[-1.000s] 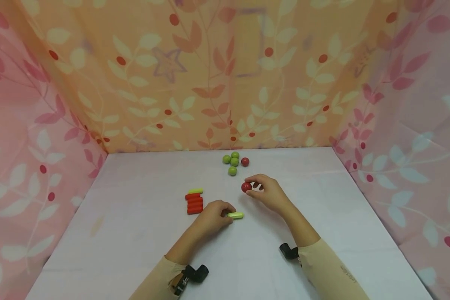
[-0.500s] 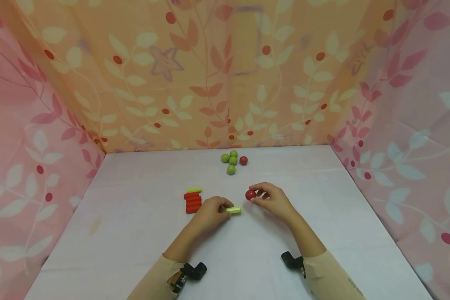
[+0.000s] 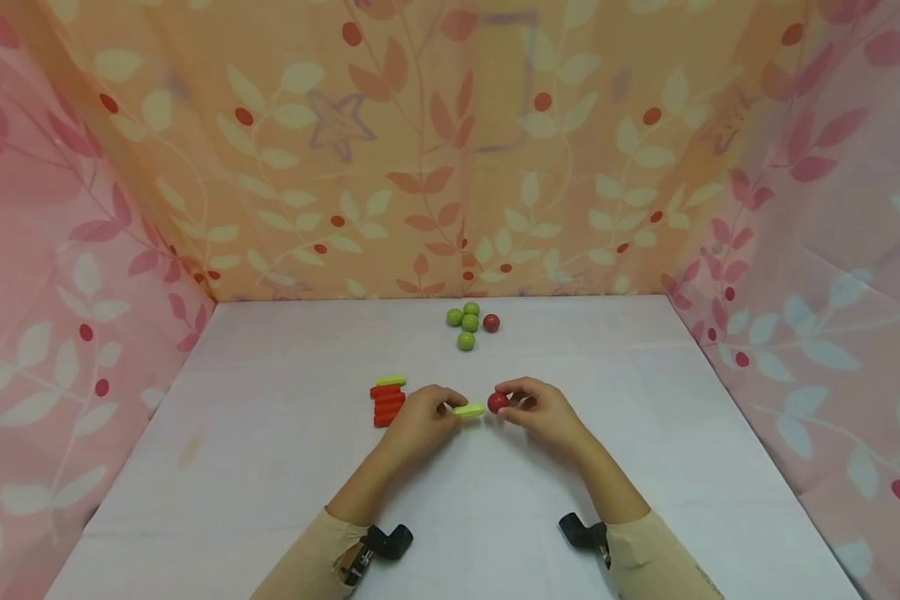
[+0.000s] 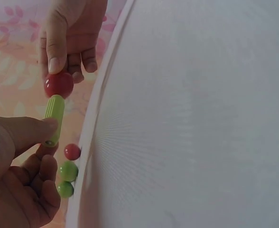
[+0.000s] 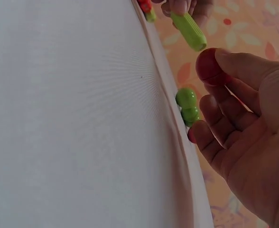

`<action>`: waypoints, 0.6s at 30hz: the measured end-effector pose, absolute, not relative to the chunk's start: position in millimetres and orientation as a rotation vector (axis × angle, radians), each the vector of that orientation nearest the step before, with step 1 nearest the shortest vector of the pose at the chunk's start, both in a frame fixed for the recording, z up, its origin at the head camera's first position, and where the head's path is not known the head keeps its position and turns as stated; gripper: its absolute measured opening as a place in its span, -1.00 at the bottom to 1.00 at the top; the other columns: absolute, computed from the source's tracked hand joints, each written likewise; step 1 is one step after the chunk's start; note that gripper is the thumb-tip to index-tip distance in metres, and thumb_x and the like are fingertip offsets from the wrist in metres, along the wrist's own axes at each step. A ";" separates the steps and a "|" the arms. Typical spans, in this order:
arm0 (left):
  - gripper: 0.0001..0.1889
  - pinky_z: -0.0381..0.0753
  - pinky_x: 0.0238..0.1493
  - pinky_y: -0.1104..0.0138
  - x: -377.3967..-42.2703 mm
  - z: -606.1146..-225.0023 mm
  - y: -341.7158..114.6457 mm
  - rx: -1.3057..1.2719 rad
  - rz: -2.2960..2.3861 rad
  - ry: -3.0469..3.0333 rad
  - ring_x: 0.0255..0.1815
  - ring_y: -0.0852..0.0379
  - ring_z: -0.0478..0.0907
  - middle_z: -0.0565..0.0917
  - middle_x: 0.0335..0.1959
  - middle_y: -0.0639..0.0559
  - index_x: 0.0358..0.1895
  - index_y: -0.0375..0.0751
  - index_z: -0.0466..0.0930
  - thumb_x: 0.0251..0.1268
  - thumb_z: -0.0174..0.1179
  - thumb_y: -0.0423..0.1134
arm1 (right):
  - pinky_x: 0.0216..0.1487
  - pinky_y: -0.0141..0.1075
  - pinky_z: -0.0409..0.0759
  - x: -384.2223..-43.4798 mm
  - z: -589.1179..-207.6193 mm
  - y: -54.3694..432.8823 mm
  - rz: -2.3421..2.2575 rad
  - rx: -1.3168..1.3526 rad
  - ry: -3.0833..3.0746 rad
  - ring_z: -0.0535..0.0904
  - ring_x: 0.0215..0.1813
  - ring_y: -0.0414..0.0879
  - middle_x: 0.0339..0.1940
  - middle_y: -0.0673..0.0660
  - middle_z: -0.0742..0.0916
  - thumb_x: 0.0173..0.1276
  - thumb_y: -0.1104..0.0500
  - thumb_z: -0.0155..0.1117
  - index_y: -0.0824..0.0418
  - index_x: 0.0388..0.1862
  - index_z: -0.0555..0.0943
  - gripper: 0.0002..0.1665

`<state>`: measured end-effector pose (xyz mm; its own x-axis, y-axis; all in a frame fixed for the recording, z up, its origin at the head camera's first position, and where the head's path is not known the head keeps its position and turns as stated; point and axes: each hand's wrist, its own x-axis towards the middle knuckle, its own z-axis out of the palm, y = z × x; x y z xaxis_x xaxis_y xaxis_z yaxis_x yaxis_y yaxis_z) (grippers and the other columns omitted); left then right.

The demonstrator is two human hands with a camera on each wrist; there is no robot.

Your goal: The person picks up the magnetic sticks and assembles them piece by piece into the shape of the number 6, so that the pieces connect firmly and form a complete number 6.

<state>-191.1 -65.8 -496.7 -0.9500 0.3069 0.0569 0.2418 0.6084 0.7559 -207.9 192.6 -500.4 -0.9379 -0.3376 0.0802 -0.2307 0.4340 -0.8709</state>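
My left hand (image 3: 422,419) pinches a light green grooved stick (image 4: 55,114) between thumb and fingers, its free end pointing right. In my right hand (image 3: 546,412) a glossy red ball (image 5: 208,67) is held by thumb and fingertips. The ball faces the stick's end. A narrow gap between the two shows in the head and right wrist views. A small hole is visible in the stick's end (image 4: 49,142) nearest my left hand. Both hands are a little above the white table (image 3: 270,500), close together near its middle.
Left of my left hand lie several red sticks (image 3: 389,408) in a row, with another green stick (image 3: 392,381) behind them. Farther back, several green balls (image 3: 466,341) cluster beside a second red ball (image 3: 491,322). Patterned cloth (image 3: 420,150) walls the table's back and sides.
My right hand has come nearer to me with the red ball, down to the stick's level. The left hand has lifted slightly away from me with the green stick. The gap between them has narrowed.
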 end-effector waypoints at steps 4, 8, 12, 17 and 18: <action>-0.75 0.57 -0.19 0.35 -192.6 -498.5 -64.9 0.481 1.278 2.753 -0.23 0.18 0.51 0.66 -0.19 0.17 0.00 -0.03 0.77 0.27 0.37 -0.33 | -0.11 -0.31 0.60 -208.0 -503.1 191.2 -1.529 -0.529 2.561 0.64 -0.17 -0.05 -0.10 0.07 0.74 0.25 0.12 0.56 0.06 0.13 0.71 -0.55; -0.76 0.57 -0.18 0.35 -193.3 -500.3 -64.1 0.468 1.276 2.758 -0.23 0.18 0.51 0.66 -0.19 0.17 -0.02 -0.03 0.77 0.27 0.37 -0.35 | -0.11 -0.31 0.61 -207.9 -505.0 190.5 -1.509 -0.521 2.565 0.64 -0.17 -0.06 -0.13 0.03 0.72 0.26 0.13 0.55 0.01 0.12 0.71 -0.57; -0.76 0.57 -0.17 0.34 -193.6 -500.3 -64.1 0.468 1.269 2.763 -0.22 0.18 0.51 0.66 -0.19 0.17 -0.03 -0.03 0.77 0.27 0.37 -0.35 | -0.11 -0.30 0.61 -207.7 -505.5 190.4 -1.507 -0.509 2.554 0.64 -0.17 -0.05 -0.14 0.02 0.71 0.26 0.13 0.55 -0.01 0.12 0.70 -0.57; -0.76 0.57 -0.18 0.34 -193.8 -499.5 -64.3 0.476 1.261 2.766 -0.23 0.18 0.51 0.67 -0.20 0.17 -0.03 -0.03 0.77 0.27 0.36 -0.35 | -0.09 -0.28 0.59 -207.5 -507.2 191.1 -1.490 -0.551 2.557 0.63 -0.14 -0.05 -0.10 0.00 0.72 0.27 0.09 0.55 0.01 0.13 0.70 -0.55; -0.76 0.57 -0.17 0.34 -193.8 -499.3 -64.3 0.475 1.262 2.765 -0.23 0.17 0.51 0.67 -0.19 0.17 -0.03 -0.03 0.77 0.27 0.36 -0.35 | -0.08 -0.28 0.59 -207.6 -507.7 191.3 -1.480 -0.570 2.563 0.62 -0.13 -0.06 -0.09 -0.01 0.73 0.27 0.07 0.56 0.02 0.14 0.70 -0.55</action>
<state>-193.8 -64.3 -499.3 -0.9501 0.3044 0.0677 0.2506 0.6162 0.7466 -207.6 191.3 -507.7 -0.9207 -0.3827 0.0765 -0.2576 0.4487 -0.8557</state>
